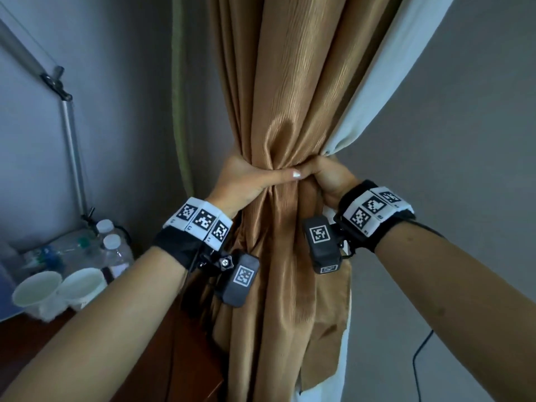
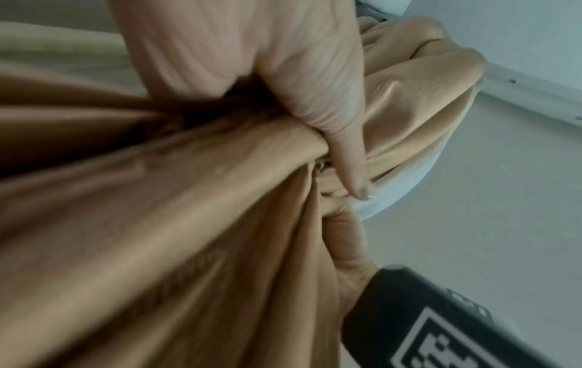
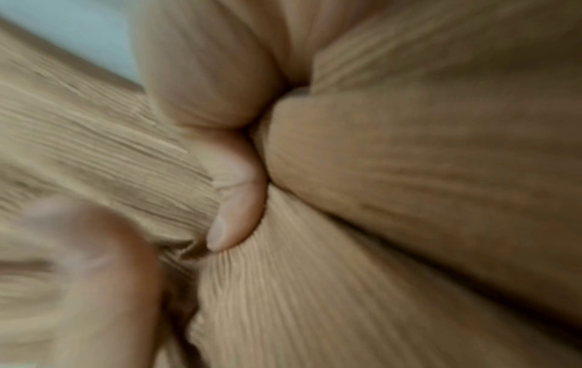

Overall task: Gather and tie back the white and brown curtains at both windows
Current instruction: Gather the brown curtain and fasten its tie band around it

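**Both hands clamped on the curtain bundle, no tie visible**

The left hand (image 1: 243, 181) and right hand (image 1: 327, 177) wrap the brown curtain (image 1: 290, 91) at its cinched waist, thumbs meeting in front. The white curtain (image 1: 385, 82) feeds into the same pinch from the right. The fabric looks soft, satiny and probably slippery; best held right at the gather. No tie-back shows. Lower left: two white cups (image 1: 59, 288), contents unclear, beside two capped bottles (image 1: 111, 248).

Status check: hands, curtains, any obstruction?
Left hand and right hand both grip brown curtain, bunched. White curtain gathered behind. No tie visible.
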`<state>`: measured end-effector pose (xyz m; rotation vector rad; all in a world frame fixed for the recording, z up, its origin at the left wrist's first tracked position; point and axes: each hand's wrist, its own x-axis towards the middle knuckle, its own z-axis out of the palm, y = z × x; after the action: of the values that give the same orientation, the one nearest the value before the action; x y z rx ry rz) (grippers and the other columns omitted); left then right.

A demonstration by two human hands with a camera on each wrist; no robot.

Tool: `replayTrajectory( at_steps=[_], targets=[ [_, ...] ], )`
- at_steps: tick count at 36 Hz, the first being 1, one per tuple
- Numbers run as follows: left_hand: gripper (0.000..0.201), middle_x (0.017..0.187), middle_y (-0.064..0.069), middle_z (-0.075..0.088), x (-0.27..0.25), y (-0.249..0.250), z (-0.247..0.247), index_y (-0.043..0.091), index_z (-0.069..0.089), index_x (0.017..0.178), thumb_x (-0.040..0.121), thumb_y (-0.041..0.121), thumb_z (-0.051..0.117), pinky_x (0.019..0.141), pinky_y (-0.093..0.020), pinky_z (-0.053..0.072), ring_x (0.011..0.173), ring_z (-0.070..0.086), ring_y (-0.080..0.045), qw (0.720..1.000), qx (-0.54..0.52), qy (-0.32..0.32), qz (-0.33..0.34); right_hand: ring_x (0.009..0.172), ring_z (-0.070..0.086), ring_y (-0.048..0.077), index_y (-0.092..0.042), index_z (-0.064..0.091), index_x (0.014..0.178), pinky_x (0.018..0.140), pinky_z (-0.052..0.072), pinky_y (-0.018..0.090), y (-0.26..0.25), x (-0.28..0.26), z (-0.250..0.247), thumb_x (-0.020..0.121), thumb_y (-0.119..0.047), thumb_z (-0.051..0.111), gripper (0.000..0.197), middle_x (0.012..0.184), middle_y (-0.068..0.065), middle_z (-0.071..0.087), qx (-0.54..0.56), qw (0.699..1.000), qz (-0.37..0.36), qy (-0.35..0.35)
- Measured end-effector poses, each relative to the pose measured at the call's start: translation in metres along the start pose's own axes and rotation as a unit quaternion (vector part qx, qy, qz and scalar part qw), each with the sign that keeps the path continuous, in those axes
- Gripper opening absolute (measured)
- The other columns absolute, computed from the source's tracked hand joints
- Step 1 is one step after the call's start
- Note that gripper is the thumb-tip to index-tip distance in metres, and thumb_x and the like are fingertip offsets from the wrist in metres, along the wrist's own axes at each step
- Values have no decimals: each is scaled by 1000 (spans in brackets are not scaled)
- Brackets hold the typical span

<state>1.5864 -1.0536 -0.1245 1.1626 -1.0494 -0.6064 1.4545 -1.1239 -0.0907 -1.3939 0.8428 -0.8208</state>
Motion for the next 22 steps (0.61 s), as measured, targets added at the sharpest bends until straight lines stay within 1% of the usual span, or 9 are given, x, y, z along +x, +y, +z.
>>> replayTrajectory(
  at_steps=[3, 6, 8, 10, 12, 14, 17, 19, 22],
  targets=[
    [56, 100, 11, 73, -2, 5, -3, 27, 65, 96, 50, 19, 97, 85, -19, 54, 96, 68, 2, 1000, -3, 14, -15, 105, 67, 36, 4, 61, 120, 92, 54, 52, 2, -2, -4, 54, 3, 71, 67, 115, 21, 69, -21, 999, 3, -34],
    [59, 98, 13, 73, -3, 9, -8, 27, 65, 100, 49, 20, 95, 82, -14, 52, 97, 67, 5, 1000, -8, -7, -24, 107, 67, 37, 3, 64, 115, 94, 53, 51, 2, -6, -7, 60, -3, 78, 57, 113, 21, 70, -47, 995, 3, -88],
    [66, 105, 6, 74, -6, 9, -12, 20, 66, 109, 50, 22, 95, 91, -24, 53, 103, 68, -3, 999, -17, -15, -34, 108, 64, 43, 6, 66, 112, 92, 53, 54, 4, -8, -10, 65, 1, 80, 49, 113, 25, 69, -54, 992, 4, -116],
    [65, 108, 0, 74, -10, 8, -15, 14, 67, 111, 52, 21, 93, 97, -36, 52, 105, 69, -12, 998, -36, -19, -49, 104, 69, 30, 2, 66, 113, 86, 57, 40, 4, -11, -11, 71, 5, 76, 43, 110, 17, 72, -70, 987, -4, -145],
    [58, 108, -1, 75, -15, 6, -16, 16, 68, 107, 54, 21, 90, 99, -39, 51, 105, 69, -14, 997, -40, -31, -64, 106, 69, 19, -3, 64, 117, 89, 56, 29, 3, -14, -12, 72, 6, 77, 48, 112, 8, 72, -104, 979, -22, -175],
    [56, 109, 1, 74, -19, 5, -15, 20, 65, 108, 57, 23, 87, 96, -35, 52, 106, 69, -13, 995, -38, -53, -78, 111, 66, 16, -5, 62, 122, 99, 51, 32, 2, -17, -13, 66, 0, 83, 60, 118, 6, 70, -126, 972, -31, -195],
    [55, 104, 6, 75, -24, 4, -12, 23, 63, 108, 59, 23, 88, 83, -23, 55, 102, 69, -9, 992, -37, -80, -93, 111, 66, 14, -10, 62, 121, 99, 52, 31, 5, -20, -15, 61, -7, 85, 65, 120, 5, 69, -120, 973, -41, -191],
    [48, 93, 12, 76, -25, 6, -9, 24, 63, 103, 61, 24, 86, 75, -16, 54, 94, 70, -2, 993, -31, -67, -96, 109, 67, 15, -9, 63, 119, 97, 53, 33, 8, -20, -12, 60, -8, 88, 65, 116, 5, 70, -103, 979, -46, -171],
    [34, 83, 19, 75, -23, 3, -5, 29, 63, 94, 65, 26, 80, 73, -13, 51, 86, 69, 4, 996, -27, -21, -88, 102, 71, 20, -3, 67, 114, 93, 55, 37, 12, -15, -9, 57, -7, 91, 62, 108, 8, 74, -68, 988, -32, -134]
  ],
)
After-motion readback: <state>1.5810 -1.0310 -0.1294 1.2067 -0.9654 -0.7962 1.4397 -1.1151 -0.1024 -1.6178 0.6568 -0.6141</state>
